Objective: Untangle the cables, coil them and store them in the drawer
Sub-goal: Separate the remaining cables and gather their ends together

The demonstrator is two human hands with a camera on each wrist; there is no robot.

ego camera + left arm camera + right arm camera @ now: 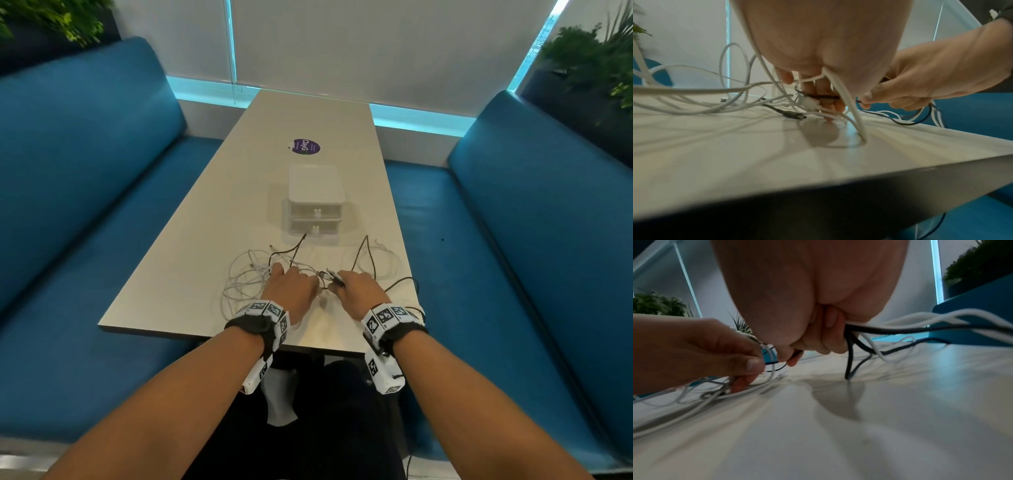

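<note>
Now, starting at my nine o'clock, loose loops of white cable sprawl over the near end of the table, part of one tangle with the dark cable. My left hand sits on that tangle, its fingers curled down through the white strands; a white connector and a stretch of dark cable lie against them, and a black plug rests on the table just beside. Toward three o'clock, close by, my right hand has its fingers curled tight around a bundle of dark and white cables, and thumb and forefinger pinch a thin dark strand between the two hands. Beyond it, more white and dark loops trail toward the table's right edge. At twelve o'clock, just past the tangle, the small white two-drawer unit stands with both drawers closed. Farther on at twelve, a round purple sticker lies flat on the table.
</note>
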